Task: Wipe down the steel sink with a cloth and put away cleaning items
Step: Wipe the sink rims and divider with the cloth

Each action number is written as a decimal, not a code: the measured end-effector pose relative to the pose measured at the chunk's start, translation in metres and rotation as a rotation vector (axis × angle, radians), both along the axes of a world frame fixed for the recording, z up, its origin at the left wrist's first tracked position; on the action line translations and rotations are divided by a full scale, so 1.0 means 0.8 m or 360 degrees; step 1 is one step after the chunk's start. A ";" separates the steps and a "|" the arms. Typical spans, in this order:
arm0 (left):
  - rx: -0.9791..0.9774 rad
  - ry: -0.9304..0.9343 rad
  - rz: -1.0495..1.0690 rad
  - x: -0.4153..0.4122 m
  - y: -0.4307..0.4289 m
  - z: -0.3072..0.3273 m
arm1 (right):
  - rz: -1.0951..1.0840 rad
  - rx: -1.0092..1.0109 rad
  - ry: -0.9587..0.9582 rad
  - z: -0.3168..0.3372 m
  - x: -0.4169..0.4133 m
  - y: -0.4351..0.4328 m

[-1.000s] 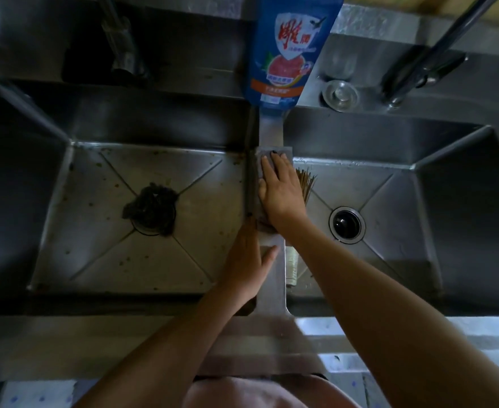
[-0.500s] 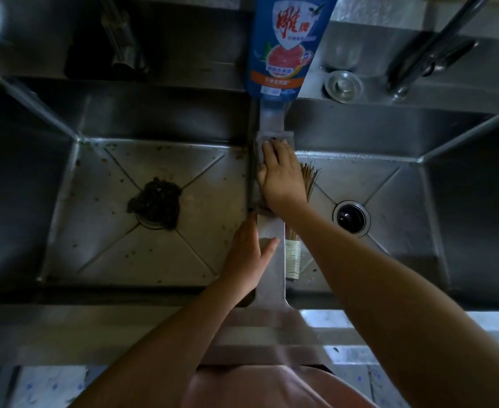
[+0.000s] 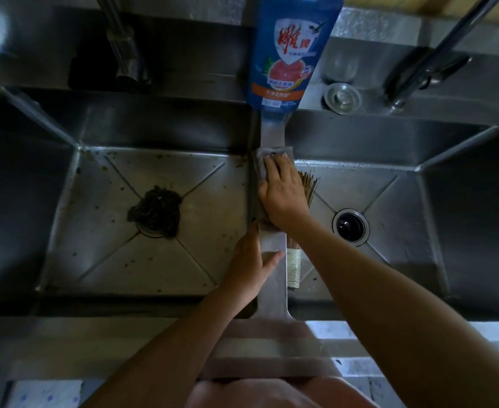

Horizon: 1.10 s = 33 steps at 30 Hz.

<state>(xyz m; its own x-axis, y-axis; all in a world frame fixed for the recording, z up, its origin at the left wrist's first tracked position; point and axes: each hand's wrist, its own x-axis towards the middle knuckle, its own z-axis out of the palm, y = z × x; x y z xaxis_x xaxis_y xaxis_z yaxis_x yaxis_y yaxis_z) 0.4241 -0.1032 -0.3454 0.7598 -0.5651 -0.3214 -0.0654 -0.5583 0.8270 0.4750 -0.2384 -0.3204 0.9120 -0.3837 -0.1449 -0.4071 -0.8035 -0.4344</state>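
Observation:
A double steel sink (image 3: 271, 134) fills the view, with a narrow divider between its two basins. My right hand (image 3: 283, 195) lies flat on a grey cloth (image 3: 261, 163), pressing it onto the divider. My left hand (image 3: 249, 260) rests nearer on the divider's left edge, fingers apart, holding nothing. A blue dish-soap bottle (image 3: 289, 51) stands at the divider's far end. A bamboo brush (image 3: 296, 257) lies in the right basin, partly hidden under my right hand.
The left basin's drain is clogged with dark debris (image 3: 155, 212), and specks dot its floor. The right basin has an open drain (image 3: 350, 224). Faucets stand at the back left (image 3: 124, 54) and back right (image 3: 419, 72). A round steel strainer (image 3: 342, 98) sits on the back ledge.
My right hand with the cloth has slid a little farther along the divider toward the bottle. My left hand stays in place.

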 end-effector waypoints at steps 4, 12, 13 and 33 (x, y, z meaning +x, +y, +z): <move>0.0101 0.0073 0.0000 -0.002 0.001 -0.006 | -0.0027 -0.0019 -0.0076 -0.004 0.035 -0.021; 0.0323 0.0132 -0.0034 -0.004 0.002 -0.008 | 0.0010 -0.0066 -0.0113 -0.001 0.054 -0.035; 0.0309 0.0130 -0.0023 -0.003 0.002 -0.006 | 0.0004 -0.0065 -0.0117 -0.001 0.047 -0.030; 0.0114 0.0194 0.0033 -0.004 0.003 -0.010 | -0.0072 -0.0115 -0.0129 -0.005 0.053 -0.030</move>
